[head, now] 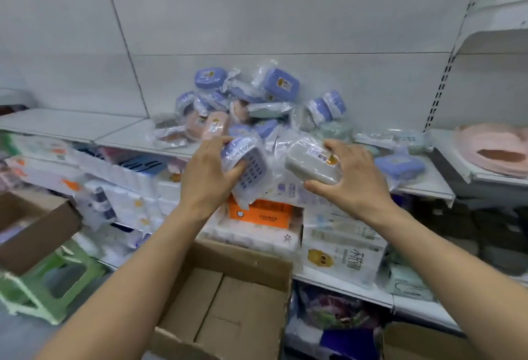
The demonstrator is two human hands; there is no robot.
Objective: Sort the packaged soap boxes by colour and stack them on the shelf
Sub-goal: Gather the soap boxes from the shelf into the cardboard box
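A loose heap of plastic-wrapped soap boxes [251,102], mostly blue with some pink and pale green, lies on the white shelf [85,125]. My left hand [208,176] grips a blue soap box [247,165] in its wrapper, tilted, in front of the shelf edge. My right hand [351,179] grips a grey-white soap box [311,162] with an orange label, thumb underneath and fingers over the far end. Both boxes are held just below the heap.
A single blue box [400,166] and pale green ones [411,139] lie to the right on the shelf. Pink basins [497,151] sit far right. Tissue packs fill the lower shelf; an open cardboard carton [228,302] and a green stool [54,285] stand below.
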